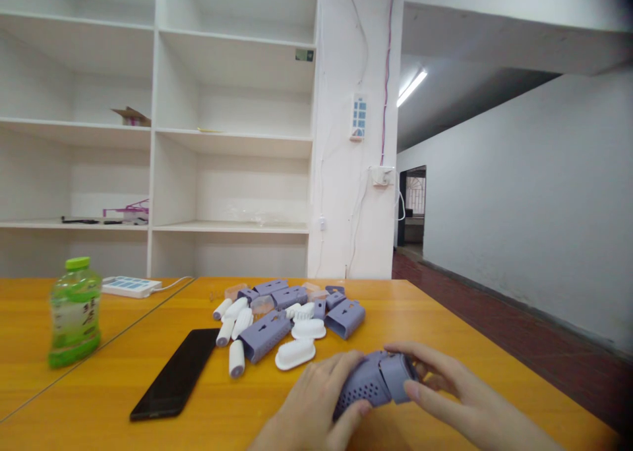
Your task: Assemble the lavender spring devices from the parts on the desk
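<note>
My left hand (314, 398) is wrapped round a purple-grey plastic housing (364, 386) with rows of small holes, held just above the table's front part. At the housing's right end sits a shorter purple collar (395, 378), slightly tilted, with a dark gap showing between the two. Fingers and thumb of my right hand (452, 388) grip this collar from either side. Beyond my hands lie similar purple housings (267, 335), white oval lids (295, 354), white ribbed pieces (301, 311) and white cylinders (237, 359) with purple ends.
A black phone (175, 375) lies left of the loose parts. Farther left stand a green-capped bottle (75, 312) and a white power strip (131, 286) with its cord. White shelves (232, 134) rise behind the orange table (212, 431); its right edge slants towards me.
</note>
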The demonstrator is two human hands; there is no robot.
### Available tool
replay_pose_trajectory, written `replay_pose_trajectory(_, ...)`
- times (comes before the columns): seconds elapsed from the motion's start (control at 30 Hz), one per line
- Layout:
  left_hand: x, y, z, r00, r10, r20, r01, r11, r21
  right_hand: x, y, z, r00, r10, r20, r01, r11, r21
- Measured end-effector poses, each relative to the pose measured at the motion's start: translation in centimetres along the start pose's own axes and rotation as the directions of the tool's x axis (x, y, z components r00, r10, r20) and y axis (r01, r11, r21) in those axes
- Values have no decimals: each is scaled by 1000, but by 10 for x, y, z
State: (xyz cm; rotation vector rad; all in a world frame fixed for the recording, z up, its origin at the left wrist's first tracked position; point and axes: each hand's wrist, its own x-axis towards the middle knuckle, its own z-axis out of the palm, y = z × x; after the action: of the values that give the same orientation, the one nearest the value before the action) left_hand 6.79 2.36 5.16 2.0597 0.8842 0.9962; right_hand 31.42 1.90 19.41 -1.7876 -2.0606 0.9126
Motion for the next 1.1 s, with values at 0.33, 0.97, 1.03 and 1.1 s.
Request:
replay_pose_trajectory(0.33,10,10,0,999,-25,-47,31,990,140,8,-22,28,988,-141,58,122,958,260)
replay_pose_trajectory(0.97,13,17,3,865,203,-459,-174,979,105,7,-39,33,983,-162,-86,163,987,7)
replay_pose_trajectory(1.03,14,18,2,869,210,-448,-180,978,109,7,-40,36,983,-152,-107,152,988,-9)
replay_pose_trajectory(1.1,14,19,1,871,215,-441,-180,976,120,7,-42,39,977,-159,-140,155,987,-40)
